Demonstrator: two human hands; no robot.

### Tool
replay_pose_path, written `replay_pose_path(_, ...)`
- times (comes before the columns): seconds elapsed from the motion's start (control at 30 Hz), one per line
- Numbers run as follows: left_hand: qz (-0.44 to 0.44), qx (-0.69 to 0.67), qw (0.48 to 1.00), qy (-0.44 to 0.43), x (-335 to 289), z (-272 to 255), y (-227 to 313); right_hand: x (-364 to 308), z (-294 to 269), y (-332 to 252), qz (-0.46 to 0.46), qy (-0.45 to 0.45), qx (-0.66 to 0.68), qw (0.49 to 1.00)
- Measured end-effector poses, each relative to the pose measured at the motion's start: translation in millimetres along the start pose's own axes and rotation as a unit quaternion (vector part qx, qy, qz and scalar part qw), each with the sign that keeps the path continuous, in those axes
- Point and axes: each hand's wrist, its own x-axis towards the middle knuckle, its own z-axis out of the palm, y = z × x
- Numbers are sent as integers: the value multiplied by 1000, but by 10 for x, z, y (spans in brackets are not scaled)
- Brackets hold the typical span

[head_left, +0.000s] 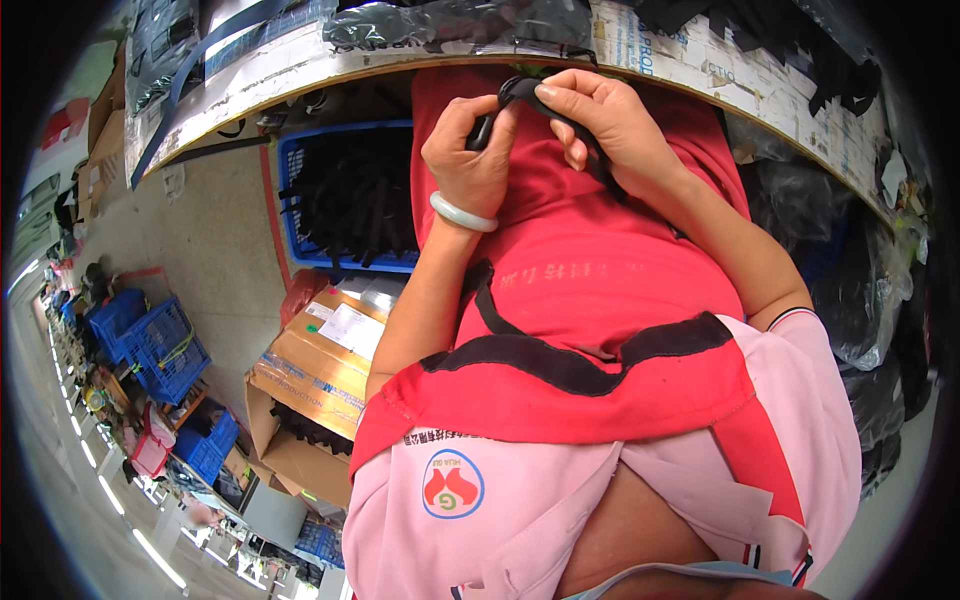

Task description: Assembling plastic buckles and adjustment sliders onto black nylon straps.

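A black fabric strap [522, 92] is stretched between my two hands, above the red apron on my lap. My left hand [470, 145], with a pale bangle at the wrist, pinches one end, where the strap folds over. The thumb and fingers of my right hand [612, 125] are closed on the strap a little farther along. Part of the strap hangs down behind my right fingers, and its lower end is hidden. Both hands are just in front of the table edge.
A worktable [240, 105] with plastic-wrapped bundles and black pieces runs along the far side. To the left, a blue crate [400, 262] holds black strips, and an open cardboard box [325, 365] stands nearer. Clear plastic bags [860, 300] are at the right. Blue baskets [170, 350] sit farther left.
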Motion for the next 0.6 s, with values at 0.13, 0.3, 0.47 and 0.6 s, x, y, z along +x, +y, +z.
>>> replay_pose_path(0.13, -82, -60, 994, 27, -20, 6, -1, 12, -43, 50, -29, 16, -120, 992)
replay_pose_path(0.3, 2, -7, 1000, 29, 33, -18, 13, 21, 6, 46, -16, 40, -99, 994)
replay_pose_path(0.47, 33, 27, 999, 27, 43, -42, -38, 50, -20, 63, -10, 13, -63, 998)
replay_pose_path(0.6, 45, 37, 998, 16, 6, 10, -36, 70, 0, 102, -3, 35, -49, 998)
